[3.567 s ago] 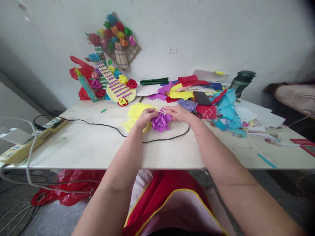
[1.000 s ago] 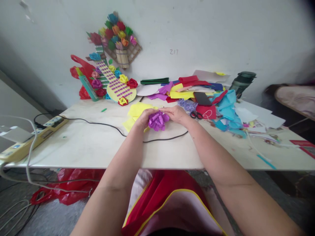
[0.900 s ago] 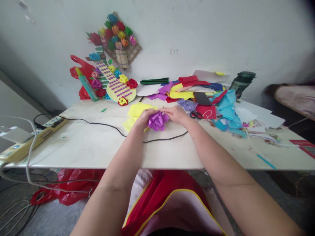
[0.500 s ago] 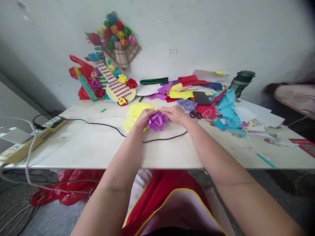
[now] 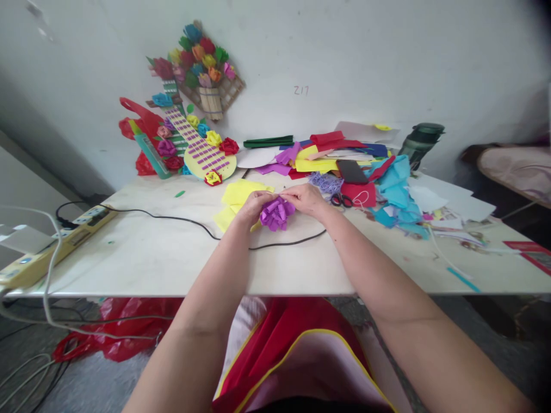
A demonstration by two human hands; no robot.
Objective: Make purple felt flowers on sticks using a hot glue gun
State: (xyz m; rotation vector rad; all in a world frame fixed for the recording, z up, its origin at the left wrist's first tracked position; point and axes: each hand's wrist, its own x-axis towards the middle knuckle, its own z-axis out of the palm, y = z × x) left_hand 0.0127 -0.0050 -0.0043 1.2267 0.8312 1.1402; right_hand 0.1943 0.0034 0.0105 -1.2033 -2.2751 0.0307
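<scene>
A purple paper flower point(image 5: 276, 215) is held between my two hands over the table, its ruffled petals facing me. My left hand point(image 5: 255, 206) is closed on its left side, fingers partly hidden behind the petals. From the right, my right hand point(image 5: 306, 198) pinches at the flower's back edge, where the fingertips of both hands nearly meet. What lies exactly between those fingertips is too small to make out. Behind my left hand lies yellow crepe paper point(image 5: 238, 195). Black-handled scissors point(image 5: 341, 200) rest to the right of my right hand.
A black cable point(image 5: 172, 217) runs across the table from a power strip point(image 5: 55, 244). Coloured paper point(image 5: 316, 165), a phone point(image 5: 352, 171) and a dark bottle point(image 5: 424, 143) stand or lie at the back. A paper guitar point(image 5: 210, 158) with flowers and a glue bottle point(image 5: 150, 152) lean left.
A thin pale stick seen between my fingertips in the earliest frame no longer shows. The flower has turned its petals towards me; lately my right fingers have bent into a tighter pinch.
</scene>
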